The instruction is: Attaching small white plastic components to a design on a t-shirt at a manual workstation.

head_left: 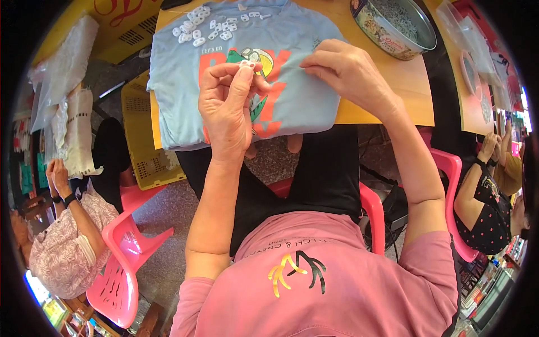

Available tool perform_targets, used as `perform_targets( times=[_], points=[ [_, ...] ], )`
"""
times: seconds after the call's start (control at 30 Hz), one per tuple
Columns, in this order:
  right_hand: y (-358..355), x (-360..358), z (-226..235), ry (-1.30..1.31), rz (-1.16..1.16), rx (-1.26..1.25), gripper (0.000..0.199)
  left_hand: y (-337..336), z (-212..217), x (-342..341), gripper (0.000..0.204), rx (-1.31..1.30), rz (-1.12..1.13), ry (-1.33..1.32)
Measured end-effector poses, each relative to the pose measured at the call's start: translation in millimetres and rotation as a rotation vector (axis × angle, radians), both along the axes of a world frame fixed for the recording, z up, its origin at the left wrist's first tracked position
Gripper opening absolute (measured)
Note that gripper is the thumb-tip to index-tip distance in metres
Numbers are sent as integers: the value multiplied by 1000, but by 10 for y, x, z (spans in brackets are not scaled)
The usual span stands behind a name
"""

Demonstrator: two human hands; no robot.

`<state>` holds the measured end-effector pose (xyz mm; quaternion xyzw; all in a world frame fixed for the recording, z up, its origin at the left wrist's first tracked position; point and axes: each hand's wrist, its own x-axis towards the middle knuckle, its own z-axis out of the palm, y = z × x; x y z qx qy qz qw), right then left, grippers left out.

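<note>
White piece [247, 64] sits pinched between the left hand's thumb and fingers, above the blue shirt [179, 95], probably raised so its holes face the wearer. That cloth likely keeps the loose white pieces [197, 41] from sliding. Whether the right hand [353, 73], fingertips drawn together, grips anything, I cannot tell. Grey bits [396, 19] in the cropped tin [383, 38] are indistinct.
</note>
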<state>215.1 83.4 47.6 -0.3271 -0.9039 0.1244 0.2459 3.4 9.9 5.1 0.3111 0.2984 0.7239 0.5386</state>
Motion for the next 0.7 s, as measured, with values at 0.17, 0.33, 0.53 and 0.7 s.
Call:
perform_targets(
  times=[0.17, 0.33, 0.53, 0.7],
  points=[
    [-29, 14, -75, -79, -6, 152, 8, -8, 15, 25, 5, 16, 9, 36],
    [-66, 108, -86, -105, 28, 210, 9, -6, 26, 27, 6, -24, -22, 59],
    [-75, 53, -77, -135, 26, 215, 10, -16, 29, 20, 8, -33, -29, 91],
    [-119, -9, -40, 198, -133, -189, 11, -20, 46, 29, 9, -44, -38, 98]
  ],
)
